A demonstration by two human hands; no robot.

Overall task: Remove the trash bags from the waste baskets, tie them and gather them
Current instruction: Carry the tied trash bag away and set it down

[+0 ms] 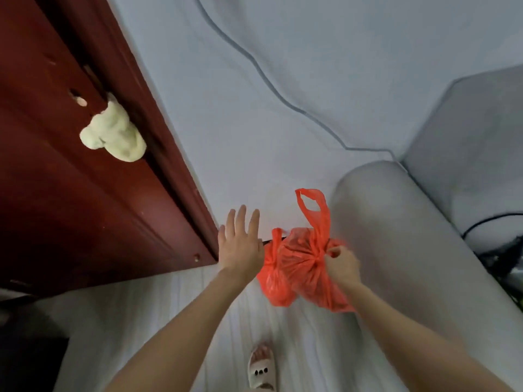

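A dark red door (70, 193) fills the side beyond the left fingers, with a pale cloth (114, 134) bunched on its handle high above them. A white wall (254, 108) carries a thin cable (271, 89). A grey rounded cushion (396, 236) lies past the right fingers. A slippered foot (261, 366) stands on the pale floor (169, 306) below.

Red door (70, 210), pale wall (283, 66)

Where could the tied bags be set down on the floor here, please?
Bare floor lies between the red door and the sandalled foot. It is crowded on the right, where the orange bags hang against the grey sofa arm.
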